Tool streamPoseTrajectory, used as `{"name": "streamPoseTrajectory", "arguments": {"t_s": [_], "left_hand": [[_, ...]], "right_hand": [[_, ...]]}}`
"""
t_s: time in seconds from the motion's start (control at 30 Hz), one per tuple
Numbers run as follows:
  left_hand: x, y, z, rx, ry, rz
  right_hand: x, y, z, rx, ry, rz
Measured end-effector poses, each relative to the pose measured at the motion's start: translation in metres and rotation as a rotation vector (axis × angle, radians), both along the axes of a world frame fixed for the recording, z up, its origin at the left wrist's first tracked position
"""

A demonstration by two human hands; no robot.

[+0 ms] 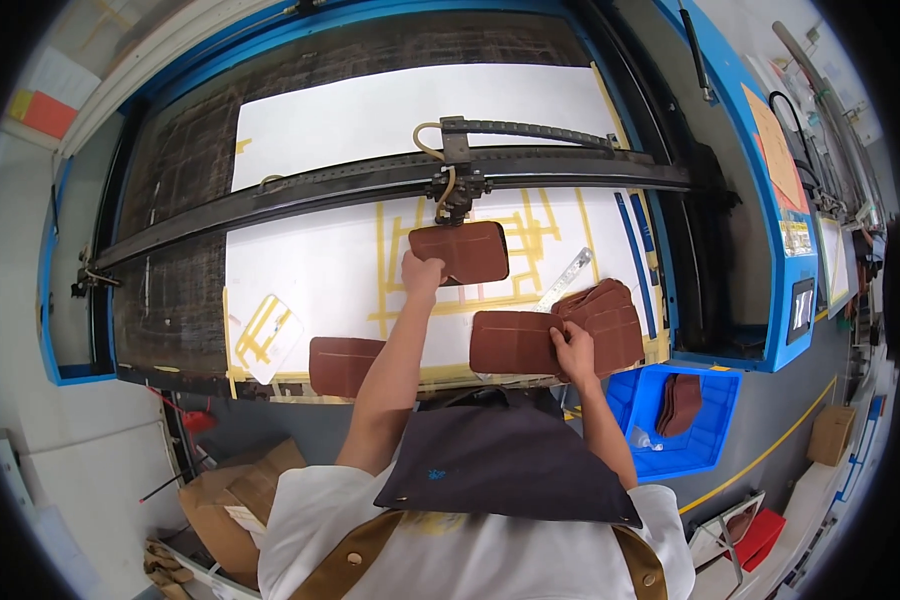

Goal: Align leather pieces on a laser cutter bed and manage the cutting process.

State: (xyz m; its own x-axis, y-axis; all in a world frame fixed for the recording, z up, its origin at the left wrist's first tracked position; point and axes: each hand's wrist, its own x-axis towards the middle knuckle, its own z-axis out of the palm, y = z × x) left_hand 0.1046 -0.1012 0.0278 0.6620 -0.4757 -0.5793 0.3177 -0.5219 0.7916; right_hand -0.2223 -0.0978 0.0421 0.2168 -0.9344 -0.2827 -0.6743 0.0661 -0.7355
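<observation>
Left fingers (431, 270) grip a brown panel (470, 250), right fingers (568, 340) apparently another panel (510, 342).

Brown rounded-rectangle panels (458, 250) look like matt leather tbh, blue rectangular crate (712, 428) is smooth shiny plastic, dark apron (515, 468) is matt cloth.

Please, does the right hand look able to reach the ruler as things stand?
Probably yes: the ruler lies just beyond the right hand, its upper part uncovered, although the fingers are touching a brown piece.
</observation>
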Motion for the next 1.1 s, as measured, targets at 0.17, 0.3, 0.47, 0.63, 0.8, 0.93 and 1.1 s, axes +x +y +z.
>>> {"name": "streamPoseTrajectory", "arguments": {"t_s": [0.17,0.3,0.47,0.63,0.8,0.93,1.1], "left_hand": [[0.022,0.084,0.053,-0.339,0.192,-0.016],[0.045,0.18,0.091,-0.279,0.077,-0.06],[0.057,0.259,0.074,0.783,-0.976,-0.337],[0.023,0.198,0.056,-0.145,-0.299,-0.301],[0.005,0.127,0.036,-0.379,0.389,-0.323],[0.011,0.084,0.022,-0.196,0.33,-0.281],[0.049,0.063,-0.039,-0.124,-0.064,-0.383]], "right_hand": [[-0.005,-0.002,-0.006,0.064,-0.01,0.004],[0.0,-0.003,0.001,0.059,-0.052,0.056],[0.021,-0.004,0.03,-0.047,-0.023,0.243],[0.072,-0.018,0.101,-0.161,-0.226,0.654],[0.105,-0.054,0.093,0.004,-0.416,0.59],[0.111,-0.097,-0.001,0.112,-0.25,0.313],[0.145,-0.117,-0.044,0.037,-0.212,0.282]]}}
